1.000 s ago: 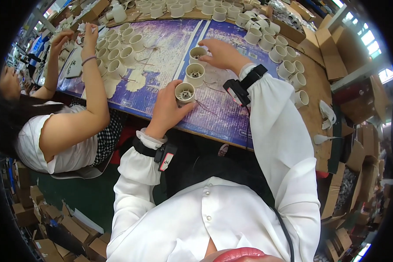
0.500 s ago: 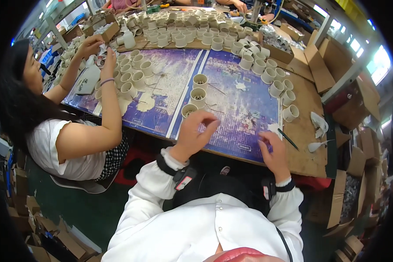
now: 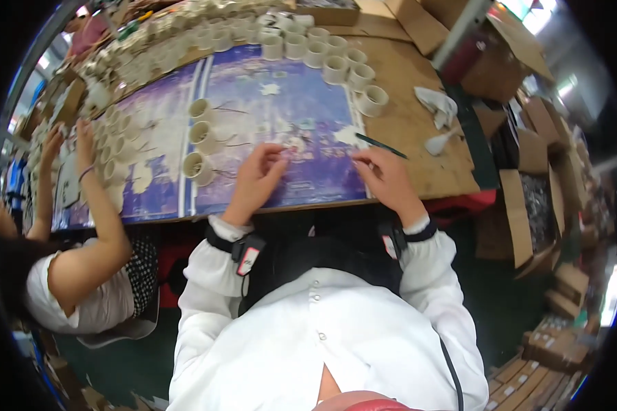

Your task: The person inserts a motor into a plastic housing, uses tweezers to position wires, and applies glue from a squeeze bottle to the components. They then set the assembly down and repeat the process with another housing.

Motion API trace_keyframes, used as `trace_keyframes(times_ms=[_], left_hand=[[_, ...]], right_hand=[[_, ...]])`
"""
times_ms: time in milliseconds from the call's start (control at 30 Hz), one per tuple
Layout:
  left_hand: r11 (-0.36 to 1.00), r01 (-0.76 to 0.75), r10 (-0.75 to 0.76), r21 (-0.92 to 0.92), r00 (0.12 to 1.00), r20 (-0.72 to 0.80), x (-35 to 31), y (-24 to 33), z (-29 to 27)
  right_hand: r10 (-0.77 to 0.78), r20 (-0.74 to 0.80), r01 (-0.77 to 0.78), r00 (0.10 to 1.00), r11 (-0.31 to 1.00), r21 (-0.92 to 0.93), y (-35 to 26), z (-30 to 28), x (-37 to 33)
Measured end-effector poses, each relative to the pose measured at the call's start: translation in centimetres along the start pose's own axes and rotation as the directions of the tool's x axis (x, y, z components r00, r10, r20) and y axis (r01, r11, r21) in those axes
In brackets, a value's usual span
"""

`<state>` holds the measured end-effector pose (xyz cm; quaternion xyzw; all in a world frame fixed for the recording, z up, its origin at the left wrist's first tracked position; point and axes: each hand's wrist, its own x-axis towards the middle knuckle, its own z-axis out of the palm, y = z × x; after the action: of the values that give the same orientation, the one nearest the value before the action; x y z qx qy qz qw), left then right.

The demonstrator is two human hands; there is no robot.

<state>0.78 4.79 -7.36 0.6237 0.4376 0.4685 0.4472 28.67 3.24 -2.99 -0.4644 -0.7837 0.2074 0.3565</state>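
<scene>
My left hand (image 3: 259, 177) hovers over the near part of the purple board (image 3: 308, 195), its fingers bent toward the thumb. Level with it, my right hand (image 3: 388, 179) has its fingers curled, tips toward the left. Whatever either hand pinches, if anything, is too small to make out. A dark green pen (image 3: 382, 145) lies just beyond the right hand. Left of my left hand stand three cream ceramic cups in a column: a near cup (image 3: 198, 168), a middle cup (image 3: 203, 137) and a far cup (image 3: 201, 109). Thin wires trail from them to the right.
More cream cups (image 3: 335, 70) stand in rows at the back. A white cloth (image 3: 437, 104) and a white squeeze bottle (image 3: 440, 142) lie on the brown board (image 3: 425, 175) at the right. To my left, a co-worker's arm (image 3: 103, 195) reaches over the table. Cardboard boxes (image 3: 521, 219) stand right.
The view has swung right, so the table appears farther left. My left hand has come away from the near cup, to its right. My right hand is now close to the pen.
</scene>
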Motion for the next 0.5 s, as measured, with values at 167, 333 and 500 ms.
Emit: trace_keyframes(times_ms=[167, 333, 500], left_hand=[[0.971, 0.103, -0.101, -0.215, 0.995, 0.019, -0.5, -0.3, 0.4], [0.972, 0.049, -0.039, -0.232, 0.998, 0.044, -0.9, -0.2, 0.5], [0.976, 0.001, 0.011, -0.216, 0.998, 0.055, -1.3, 0.3, 0.7]], right_hand=[[-0.044, -0.320, -0.041, 0.946, 0.967, -0.253, 3.2, -2.9, 5.6], [0.026, -0.350, -0.202, 0.936, 0.856, -0.476, 8.3, -2.2, 9.3], [0.127, -0.229, -0.207, 0.965, 0.906, -0.370, 9.8, -1.4, 10.7]])
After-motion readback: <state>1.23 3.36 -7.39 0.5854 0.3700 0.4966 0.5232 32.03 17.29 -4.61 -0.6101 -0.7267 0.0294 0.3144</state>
